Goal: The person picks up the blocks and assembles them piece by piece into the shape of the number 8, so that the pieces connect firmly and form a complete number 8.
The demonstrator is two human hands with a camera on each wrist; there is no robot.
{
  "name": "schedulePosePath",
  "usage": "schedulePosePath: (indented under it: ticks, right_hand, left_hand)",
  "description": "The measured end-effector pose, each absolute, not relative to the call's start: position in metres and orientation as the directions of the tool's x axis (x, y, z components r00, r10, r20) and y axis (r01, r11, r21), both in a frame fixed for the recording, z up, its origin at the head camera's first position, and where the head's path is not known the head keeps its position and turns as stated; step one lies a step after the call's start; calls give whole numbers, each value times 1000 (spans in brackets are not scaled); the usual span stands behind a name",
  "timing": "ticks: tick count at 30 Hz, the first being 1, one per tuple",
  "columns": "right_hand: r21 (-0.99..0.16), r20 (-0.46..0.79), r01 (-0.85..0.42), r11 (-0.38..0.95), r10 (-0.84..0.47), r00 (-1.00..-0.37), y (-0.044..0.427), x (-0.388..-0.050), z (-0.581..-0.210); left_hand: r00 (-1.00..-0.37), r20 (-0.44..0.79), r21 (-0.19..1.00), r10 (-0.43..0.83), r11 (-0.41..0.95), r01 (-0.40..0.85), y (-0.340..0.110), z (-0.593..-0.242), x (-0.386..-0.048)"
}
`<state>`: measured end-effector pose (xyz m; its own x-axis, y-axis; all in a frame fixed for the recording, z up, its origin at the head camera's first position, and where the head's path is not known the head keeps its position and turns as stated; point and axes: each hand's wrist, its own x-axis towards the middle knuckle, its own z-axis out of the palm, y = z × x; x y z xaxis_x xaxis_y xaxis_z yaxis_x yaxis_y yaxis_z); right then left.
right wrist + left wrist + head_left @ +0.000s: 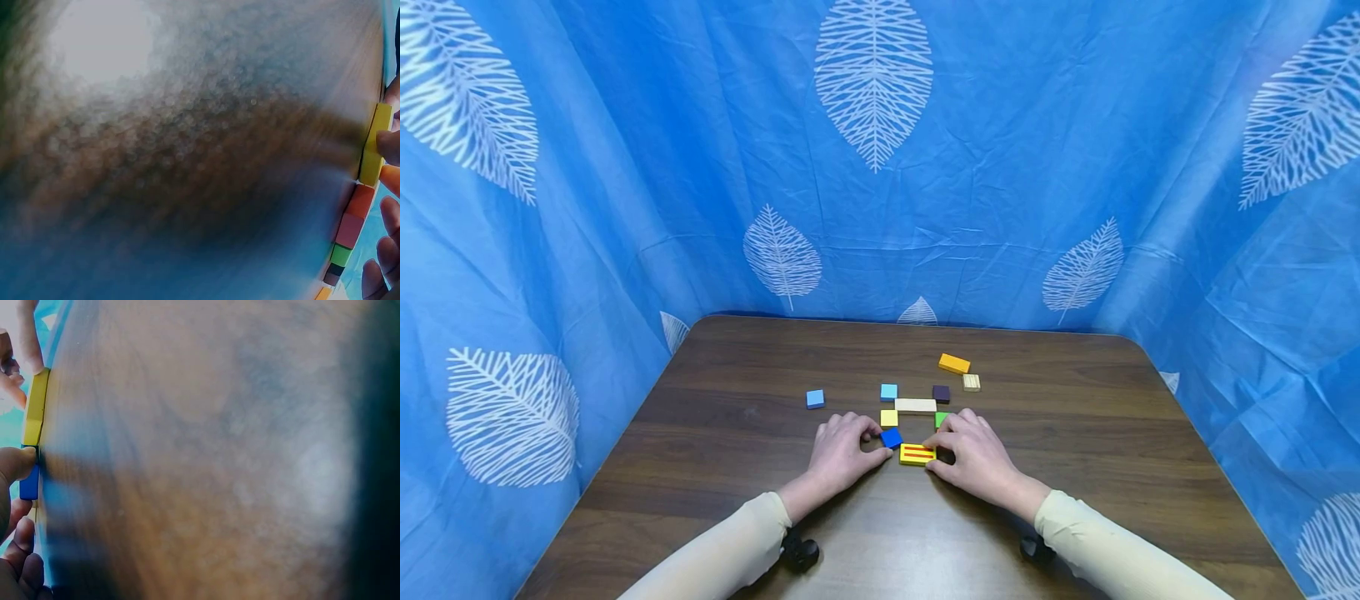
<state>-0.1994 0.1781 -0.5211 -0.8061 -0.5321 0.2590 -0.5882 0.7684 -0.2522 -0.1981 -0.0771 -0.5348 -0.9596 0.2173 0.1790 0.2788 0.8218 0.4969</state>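
My left hand [841, 450] pinches a small blue block [891, 438] between thumb and fingers, and the block sits turned at an angle on the table. To its right, my right hand [976, 454] grips the right end of a yellow block with red stripes [916, 454]. In the left wrist view the blue block [29, 481] appears close against the yellow one [36, 409]. Behind them lie a yellow square block [889, 418], a long pale block [915, 406] and a green block [941, 419], partly covered by the right hand. A red block [360, 200] shows in the right wrist view.
Farther back on the brown wooden table [715, 417] lie a light blue block [889, 392], a dark block [941, 393], a striped pale block [972, 382] and an orange block [954, 363]. Another blue block [816, 399] lies to the left. A blue curtain [1000, 167] surrounds the table.
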Motion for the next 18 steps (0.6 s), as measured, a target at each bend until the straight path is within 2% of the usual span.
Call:
schedulePosePath:
  ticks: [7,18]
  right_hand:
    - [-288,251,-568,771,-511,-822,180,-199,-519]
    - [-353,334,-496,793,-388,-859,203,-206,-503]
  left_hand:
    - [-959,182,494,217,823,280,-77,-535,-198]
    - [-964,167,518,208,813,265,-79,-533,-198]
